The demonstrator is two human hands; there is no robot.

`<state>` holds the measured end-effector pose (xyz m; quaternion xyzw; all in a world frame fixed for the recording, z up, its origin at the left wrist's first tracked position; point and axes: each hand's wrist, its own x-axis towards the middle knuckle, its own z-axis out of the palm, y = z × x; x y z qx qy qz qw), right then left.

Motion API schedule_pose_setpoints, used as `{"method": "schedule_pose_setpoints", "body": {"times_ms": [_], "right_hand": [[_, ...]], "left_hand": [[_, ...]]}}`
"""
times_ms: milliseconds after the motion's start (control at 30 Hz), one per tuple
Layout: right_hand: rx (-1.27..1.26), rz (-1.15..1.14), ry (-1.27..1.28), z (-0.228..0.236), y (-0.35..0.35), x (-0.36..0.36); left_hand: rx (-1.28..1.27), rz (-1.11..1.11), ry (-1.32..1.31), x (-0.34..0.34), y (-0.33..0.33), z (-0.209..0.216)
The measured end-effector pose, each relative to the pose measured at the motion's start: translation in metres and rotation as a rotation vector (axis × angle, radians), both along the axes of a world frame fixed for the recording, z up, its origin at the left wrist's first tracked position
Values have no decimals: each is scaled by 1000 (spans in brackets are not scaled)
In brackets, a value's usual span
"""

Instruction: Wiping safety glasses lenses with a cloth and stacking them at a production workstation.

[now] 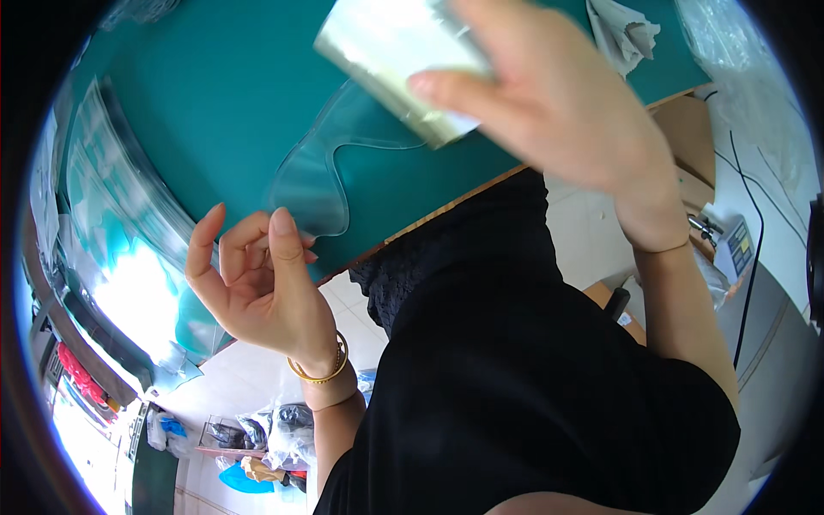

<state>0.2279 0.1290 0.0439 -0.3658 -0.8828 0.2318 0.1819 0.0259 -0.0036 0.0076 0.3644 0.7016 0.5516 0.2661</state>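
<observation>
A curved clear plastic sheet (311,193), shaped somewhat like a visor with a notch in its edge, lies along the near side of the green tabletop. My left hand (266,279), palm up, pinches its lower left end between thumb and curled fingers; the other fingers are bent and loose. Over the sheet's far end, my right hand (549,94) grips a shiny, pale silvery-yellow rectangular block (399,64), thumb along its near face. The block hides part of the sheet. Whether it touches the sheet I cannot tell, and the right hand is slightly blurred.
A stack of clear curved sheets (129,184) stands at the table's left, strongly reflecting light. Crumpled paper (624,34) lies at the far right beside clear plastic wrapping (738,60). The wooden table edge (446,206) runs before my body. Bagged items (287,438) sit below left.
</observation>
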Motion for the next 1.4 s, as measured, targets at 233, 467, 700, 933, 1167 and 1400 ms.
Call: {"method": "schedule_pose_setpoints", "body": {"times_ms": [233,467,700,933,1167,1400], "right_hand": [[-194,-188,-76,2,5,-2],[-560,-389,83,1,-16,-1],[-578,-483,122,-7,-18,-8],[-571,-471,121,-6,-17,-10],[-576,-345,141,-13,-14,-24],[-66,-226,280,-41,-3,-33]], "left_hand": [[-5,-11,23,-2,-1,-1],[-30,-3,4,2,0,0],[127,-65,-1,12,0,9],[224,-59,-58,9,-1,13],[103,16,-85,7,0,9],[17,2,-76,4,2,3]]}}
